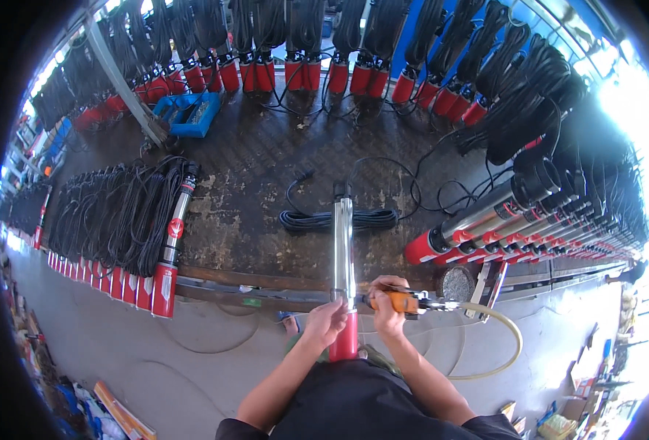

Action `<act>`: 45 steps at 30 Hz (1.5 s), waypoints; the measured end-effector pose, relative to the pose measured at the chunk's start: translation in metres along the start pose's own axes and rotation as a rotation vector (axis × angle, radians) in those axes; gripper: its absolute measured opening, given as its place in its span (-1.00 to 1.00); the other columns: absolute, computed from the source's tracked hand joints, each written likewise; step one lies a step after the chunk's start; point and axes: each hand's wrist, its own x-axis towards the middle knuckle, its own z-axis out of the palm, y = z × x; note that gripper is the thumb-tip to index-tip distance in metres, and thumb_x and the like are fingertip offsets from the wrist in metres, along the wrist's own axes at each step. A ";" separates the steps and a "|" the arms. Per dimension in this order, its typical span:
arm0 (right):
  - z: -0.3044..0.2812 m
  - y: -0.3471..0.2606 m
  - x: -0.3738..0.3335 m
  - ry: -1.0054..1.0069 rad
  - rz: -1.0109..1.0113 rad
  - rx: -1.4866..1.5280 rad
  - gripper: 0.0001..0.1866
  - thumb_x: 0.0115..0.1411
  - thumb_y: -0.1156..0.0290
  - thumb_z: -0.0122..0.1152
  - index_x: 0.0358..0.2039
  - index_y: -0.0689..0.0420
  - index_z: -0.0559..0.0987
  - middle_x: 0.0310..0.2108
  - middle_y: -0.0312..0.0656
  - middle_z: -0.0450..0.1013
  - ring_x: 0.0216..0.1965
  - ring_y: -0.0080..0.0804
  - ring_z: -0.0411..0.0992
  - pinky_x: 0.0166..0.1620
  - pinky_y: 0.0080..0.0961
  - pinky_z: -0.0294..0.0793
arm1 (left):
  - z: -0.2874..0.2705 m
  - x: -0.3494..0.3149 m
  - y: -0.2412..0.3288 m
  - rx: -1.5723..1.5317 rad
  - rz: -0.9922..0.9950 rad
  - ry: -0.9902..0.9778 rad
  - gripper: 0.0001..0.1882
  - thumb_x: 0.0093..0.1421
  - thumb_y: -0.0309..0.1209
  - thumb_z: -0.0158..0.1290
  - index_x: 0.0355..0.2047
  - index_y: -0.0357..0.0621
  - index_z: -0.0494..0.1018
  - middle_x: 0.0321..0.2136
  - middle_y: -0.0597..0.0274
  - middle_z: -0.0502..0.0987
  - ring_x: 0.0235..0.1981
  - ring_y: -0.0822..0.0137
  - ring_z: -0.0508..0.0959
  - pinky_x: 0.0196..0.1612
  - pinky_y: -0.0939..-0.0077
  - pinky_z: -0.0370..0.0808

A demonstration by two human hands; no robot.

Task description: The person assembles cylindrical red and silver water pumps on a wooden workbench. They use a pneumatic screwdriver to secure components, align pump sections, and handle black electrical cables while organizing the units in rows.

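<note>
A submersible pump with a shiny steel tube and a red end lies across the front edge of the bench, its red end toward my body. My left hand is closed at the pump's left side, fingertips pressed where steel meets red; any small part between them is too small to make out. In my right hand is an orange air screwdriver, held sideways with its tip against the tube's right side. A pale air hose curves from the tool's back. Behind the steel tube lies a bundled black cable.
Rows of similar pumps with coiled cables stand along the back, lie stacked at the right and lean at the left. A blue bin of small parts sits back left. A round tub of small metal pieces is at the front right.
</note>
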 end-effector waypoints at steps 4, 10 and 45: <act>0.000 -0.016 -0.015 0.127 -0.009 0.279 -0.73 0.04 0.68 -0.01 -0.20 0.19 0.40 -0.31 -0.07 0.42 -0.42 -0.42 0.37 -0.19 -0.42 0.44 | 0.003 -0.009 -0.003 -0.099 -0.021 -0.138 -0.82 0.38 -0.39 0.04 -0.21 -0.30 0.48 -0.41 0.21 0.56 -0.49 0.47 0.51 -0.45 0.70 0.46; -0.004 -0.020 -0.020 0.203 -0.094 0.409 -0.76 0.07 0.69 -0.03 -0.21 0.19 0.35 -0.33 -0.08 0.40 -0.38 -0.41 0.36 -0.21 -0.47 0.42 | 0.022 -0.025 -0.002 -0.058 -0.027 -0.089 -0.83 0.39 -0.44 0.00 -0.16 -0.32 0.47 -0.39 0.19 0.57 -0.45 0.44 0.55 -0.42 0.69 0.50; -0.005 0.047 -0.005 0.067 -0.081 0.159 -0.74 0.17 0.67 0.00 -0.12 0.17 0.38 -0.27 -0.13 0.43 -0.35 -0.50 0.39 -0.24 -0.50 0.45 | 0.043 0.025 0.006 -0.267 -0.115 0.229 -0.83 0.35 -0.47 -0.18 -0.27 -0.30 0.39 -0.69 0.47 0.15 -0.77 0.53 0.08 -0.71 0.61 0.02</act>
